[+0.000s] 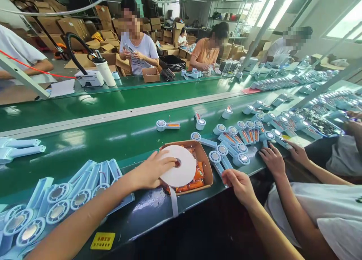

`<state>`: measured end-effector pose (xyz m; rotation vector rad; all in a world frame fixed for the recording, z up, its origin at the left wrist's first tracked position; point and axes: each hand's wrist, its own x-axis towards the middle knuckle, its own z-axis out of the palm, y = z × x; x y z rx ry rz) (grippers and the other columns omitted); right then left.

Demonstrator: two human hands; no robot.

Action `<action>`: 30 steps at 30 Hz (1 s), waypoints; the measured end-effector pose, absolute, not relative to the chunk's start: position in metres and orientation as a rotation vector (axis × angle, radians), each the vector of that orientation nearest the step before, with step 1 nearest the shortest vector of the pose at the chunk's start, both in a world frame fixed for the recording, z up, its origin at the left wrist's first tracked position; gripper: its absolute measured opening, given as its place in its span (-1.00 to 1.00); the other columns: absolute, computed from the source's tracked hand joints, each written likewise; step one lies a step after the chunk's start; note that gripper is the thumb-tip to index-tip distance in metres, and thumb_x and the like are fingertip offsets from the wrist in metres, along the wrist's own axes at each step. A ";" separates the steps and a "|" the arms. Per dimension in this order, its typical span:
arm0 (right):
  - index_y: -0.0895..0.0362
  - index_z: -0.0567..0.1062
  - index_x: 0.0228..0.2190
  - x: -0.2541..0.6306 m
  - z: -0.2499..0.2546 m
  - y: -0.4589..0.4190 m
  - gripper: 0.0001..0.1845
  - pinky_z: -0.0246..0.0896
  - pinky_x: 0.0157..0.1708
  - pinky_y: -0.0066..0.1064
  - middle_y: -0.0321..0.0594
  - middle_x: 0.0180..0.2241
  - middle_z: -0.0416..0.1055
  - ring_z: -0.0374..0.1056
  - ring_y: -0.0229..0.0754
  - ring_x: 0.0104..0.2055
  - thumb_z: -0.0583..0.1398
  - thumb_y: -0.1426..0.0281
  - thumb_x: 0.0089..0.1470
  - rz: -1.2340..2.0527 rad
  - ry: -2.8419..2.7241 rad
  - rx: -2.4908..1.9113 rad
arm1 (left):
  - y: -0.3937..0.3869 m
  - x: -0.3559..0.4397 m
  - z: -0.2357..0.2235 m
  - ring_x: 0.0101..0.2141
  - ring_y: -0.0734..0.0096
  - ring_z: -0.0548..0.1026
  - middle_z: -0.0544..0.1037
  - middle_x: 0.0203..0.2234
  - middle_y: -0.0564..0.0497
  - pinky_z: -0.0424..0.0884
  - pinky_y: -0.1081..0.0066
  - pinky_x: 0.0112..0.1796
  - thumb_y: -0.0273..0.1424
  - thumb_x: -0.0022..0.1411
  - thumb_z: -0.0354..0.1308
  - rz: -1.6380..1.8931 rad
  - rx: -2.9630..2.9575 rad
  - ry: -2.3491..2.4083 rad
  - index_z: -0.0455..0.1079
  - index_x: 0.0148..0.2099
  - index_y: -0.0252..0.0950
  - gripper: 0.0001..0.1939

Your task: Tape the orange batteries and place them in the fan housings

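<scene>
My left hand lies across a flat white roll of tape, gripping it with fingertips at its centre hole and thumb by its near edge. A strip from the roll hangs over the table edge. Under the roll stands an open cardboard box with orange-wrapped cylindrical pieces in it. To the right of the box, my right hand is closed, thumb and fingers pinching the handle end of a light-blue handheld fan casing. The pinched end is partly hidden.
Light-blue fan casings are piled at the left; several more lie at the right. A co-worker's hands handle casings right beside me. A green conveyor belt runs behind, with people across it. A yellow label marks the near edge.
</scene>
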<state>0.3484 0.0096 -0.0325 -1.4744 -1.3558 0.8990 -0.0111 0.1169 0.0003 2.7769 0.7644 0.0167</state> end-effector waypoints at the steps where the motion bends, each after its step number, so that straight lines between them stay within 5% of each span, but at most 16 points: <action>1: 0.10 0.61 -0.49 0.341 -0.033 0.005 -0.28 0.17 -0.55 -0.37 -0.18 -0.59 0.45 0.25 -0.21 -0.59 0.16 -0.27 0.20 0.939 -1.339 -1.455 | 0.112 -0.013 0.006 0.43 -0.19 0.18 0.48 0.30 -0.16 0.17 -0.15 0.40 -0.42 0.16 0.38 0.083 2.776 0.761 0.35 0.32 -0.24 -0.32; 7: 0.14 0.63 -0.14 0.273 -0.025 -0.003 -0.22 0.11 -0.49 -0.45 -0.33 -0.50 0.39 0.20 -0.29 -0.50 0.33 -0.31 0.01 1.480 -1.566 -1.087 | 0.065 -0.022 0.019 0.32 -0.22 0.29 0.54 0.11 -0.21 0.31 -0.23 0.30 -0.18 0.15 0.48 0.714 2.821 1.047 0.26 0.28 -0.22 -0.25; 12: 0.18 0.62 -0.48 0.232 -0.026 -0.006 -0.32 -0.04 -0.54 -0.46 -0.42 -0.63 0.20 0.04 -0.36 -0.56 0.25 -0.21 0.20 1.758 -1.982 -0.759 | 0.038 -0.037 0.000 0.30 -0.14 0.32 0.52 0.08 -0.13 0.45 -0.17 0.23 -0.30 0.18 0.42 1.003 2.467 1.495 0.32 0.22 -0.12 -0.40; 15: 0.11 0.73 -0.25 0.243 -0.024 0.011 -0.51 0.15 -0.46 -0.46 -0.35 -0.53 0.48 0.29 -0.30 -0.52 0.32 -0.07 0.22 1.554 -2.292 -0.804 | 0.029 -0.044 -0.011 0.28 -0.07 0.35 0.40 0.19 -0.14 0.64 0.04 0.04 -0.19 0.13 0.44 1.160 1.951 1.762 0.34 0.24 -0.08 -0.34; 18: 0.08 0.69 0.01 0.262 -0.023 0.044 -0.63 0.40 -0.10 -0.33 -0.15 -0.20 0.66 0.52 -0.11 -0.18 0.37 0.16 0.26 0.989 -2.300 -1.112 | 0.019 -0.041 -0.026 0.33 -0.05 0.29 0.35 0.23 -0.13 0.65 0.08 0.03 -0.15 0.12 0.45 1.209 1.759 1.748 0.36 0.23 -0.07 -0.34; 20: 0.06 0.64 0.10 0.264 -0.027 0.067 -0.62 0.35 0.17 -0.11 -0.03 0.03 0.61 0.47 0.02 0.08 0.36 0.32 0.27 0.672 -2.323 -1.170 | 0.014 -0.034 -0.037 0.35 -0.06 0.25 0.36 0.21 -0.13 0.61 0.03 0.09 -0.18 0.13 0.45 1.187 1.789 1.701 0.37 0.22 -0.06 -0.37; 23: 0.01 0.69 0.00 0.254 -0.038 0.093 -0.66 0.26 0.26 0.14 -0.02 0.11 0.56 0.38 0.13 0.17 0.39 0.44 0.18 0.569 -2.446 -1.111 | 0.012 -0.025 -0.049 0.37 -0.09 0.24 0.40 0.18 -0.13 0.53 -0.06 0.17 -0.25 0.14 0.44 1.103 1.909 1.661 0.36 0.22 -0.07 -0.37; 26: 0.05 0.69 -0.17 0.244 -0.044 0.106 -0.87 0.29 0.24 0.12 -0.06 -0.03 0.61 0.44 0.08 0.10 0.37 0.37 0.22 0.817 -2.187 -1.094 | 0.011 -0.024 -0.052 0.36 -0.12 0.25 0.46 0.15 -0.13 0.45 -0.12 0.24 -0.32 0.16 0.42 1.065 2.104 1.634 0.31 0.25 -0.09 -0.36; 30: 0.02 0.52 0.02 0.250 -0.028 0.106 -0.50 0.52 -0.07 -0.20 -0.23 -0.22 0.63 0.56 -0.12 -0.18 0.37 0.02 0.18 1.289 -1.408 -1.009 | 0.007 -0.031 -0.050 0.30 -0.13 0.31 0.51 0.13 -0.13 0.42 -0.16 0.23 -0.45 0.20 0.33 1.063 2.382 1.608 0.24 0.32 -0.10 -0.33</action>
